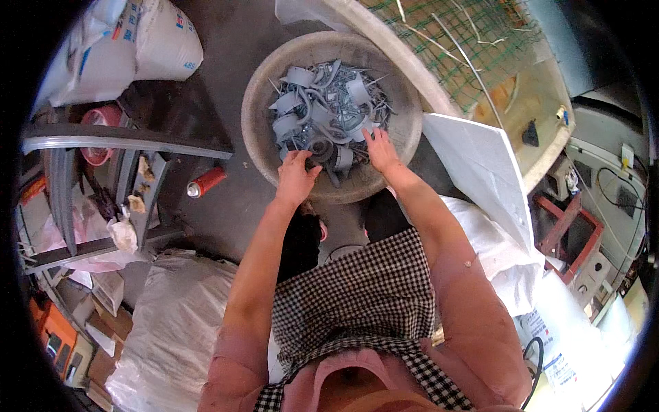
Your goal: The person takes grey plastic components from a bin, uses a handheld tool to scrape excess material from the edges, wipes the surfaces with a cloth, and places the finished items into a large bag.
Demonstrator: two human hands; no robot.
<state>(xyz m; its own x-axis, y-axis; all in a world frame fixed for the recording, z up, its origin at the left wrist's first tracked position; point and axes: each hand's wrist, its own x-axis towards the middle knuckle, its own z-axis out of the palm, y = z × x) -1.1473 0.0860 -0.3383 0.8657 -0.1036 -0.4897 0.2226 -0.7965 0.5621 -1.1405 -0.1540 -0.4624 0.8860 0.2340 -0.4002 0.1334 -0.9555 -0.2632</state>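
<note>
Below me stands a round, worn grey tub (257, 113) of grey plastic parts (300, 76) mixed with thin grey scraps and sprues (332, 89). Several parts are curved cup-like pieces. My left hand (295, 180) reaches over the near left of the pile with thumb and fingers apart, beside a dark round part (320, 147). At the right side of the pile is my right hand (382, 152), its fingers stretched toward a light grey curved piece (359, 129) and apparently touching it. No part is seen lifted in either hand.
A larger trough (549, 154) with green netting (473, 48) stands at the far right, a white panel (480, 172) leaning near it. On the left are a metal rack (130, 141), a red spray can (206, 182) and white sacks (165, 41). A pale sack (175, 323) lies near left.
</note>
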